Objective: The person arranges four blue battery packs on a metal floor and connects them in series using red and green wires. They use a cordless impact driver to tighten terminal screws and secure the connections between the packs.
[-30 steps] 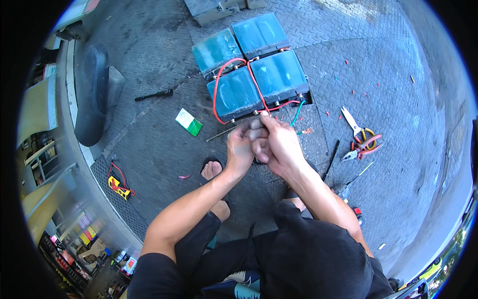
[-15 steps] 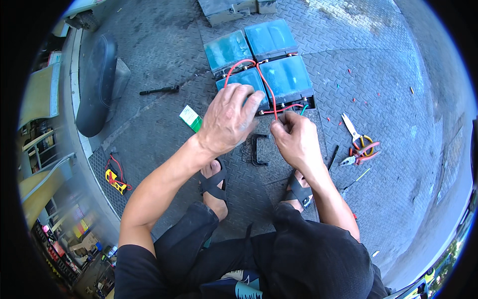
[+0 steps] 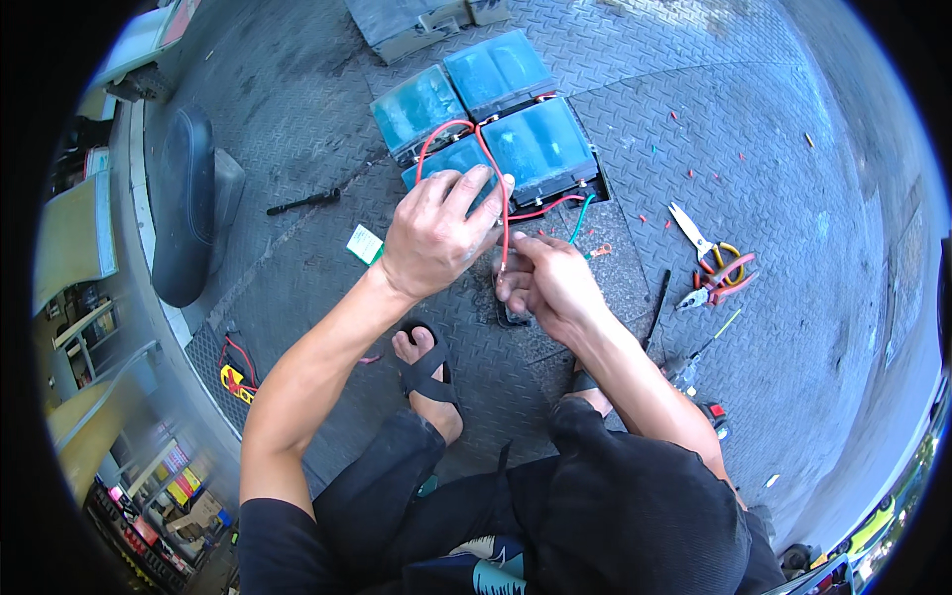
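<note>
A red wire (image 3: pixel 493 156) loops up over the group of teal-topped batteries (image 3: pixel 540 139) and hangs down between my hands. My left hand (image 3: pixel 436 233) is closed, its thumb and forefinger pinching the wire beside the nearest battery. Lower down, my right hand (image 3: pixel 555 283) has its fingers loosely about the wire's bare copper end. A green wire (image 3: pixel 581 220) comes out of the battery group's near right corner, and a copper lug (image 3: pixel 600 251) shows just beyond my right hand. A black bracket (image 3: pixel 511 315) lies partly hidden under that hand.
Scissors (image 3: pixel 691 233) and red-handled pliers (image 3: pixel 716 283) lie at the right, with small red scraps around. A black seat (image 3: pixel 185 203) stands at the left, near a black rod (image 3: pixel 302 202). A yellow meter (image 3: pixel 236 385) sits lower left. A grey case (image 3: pixel 412 30) is at the back.
The view has shifted, so the batteries appear farther left. My right hand has moved down the red wire and loosened its pinch, uncovering the copper lug. My left hand has come against the wire.
</note>
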A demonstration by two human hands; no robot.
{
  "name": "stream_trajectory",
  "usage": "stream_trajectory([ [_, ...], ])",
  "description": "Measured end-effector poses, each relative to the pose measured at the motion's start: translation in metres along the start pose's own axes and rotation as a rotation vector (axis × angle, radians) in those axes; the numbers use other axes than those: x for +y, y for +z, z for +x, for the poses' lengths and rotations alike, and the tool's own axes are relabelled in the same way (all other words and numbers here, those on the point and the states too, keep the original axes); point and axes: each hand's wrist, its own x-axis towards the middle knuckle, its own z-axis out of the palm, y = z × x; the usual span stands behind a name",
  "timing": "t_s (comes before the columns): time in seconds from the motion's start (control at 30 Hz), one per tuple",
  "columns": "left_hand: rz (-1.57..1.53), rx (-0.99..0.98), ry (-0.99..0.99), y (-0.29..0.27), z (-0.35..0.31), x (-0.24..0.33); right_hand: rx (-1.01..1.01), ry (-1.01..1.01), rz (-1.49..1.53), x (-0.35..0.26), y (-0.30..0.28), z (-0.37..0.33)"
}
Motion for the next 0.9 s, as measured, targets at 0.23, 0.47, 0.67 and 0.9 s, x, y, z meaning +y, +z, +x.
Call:
stream_trajectory([
  [0.23,0.045,-0.029,0.050,-0.001,0.004,-0.004,0.087,-0.170,-0.060,0.018,-0.002,0.033],
  [0.47,0.062,-0.023,0.039,0.004,0.003,-0.003,0.068,-0.019,0.401,0.025,-0.007,0.043],
  [0.67,0.058,-0.007,0.017,0.007,0.001,-0.003,0.007,-0.038,0.548,0.032,-0.009,0.048],
  [0.9,0.048,0.046,-0.001,0.012,0.001,-0.001,-0.047,-0.054,0.597,0.032,-0.013,0.049],
])
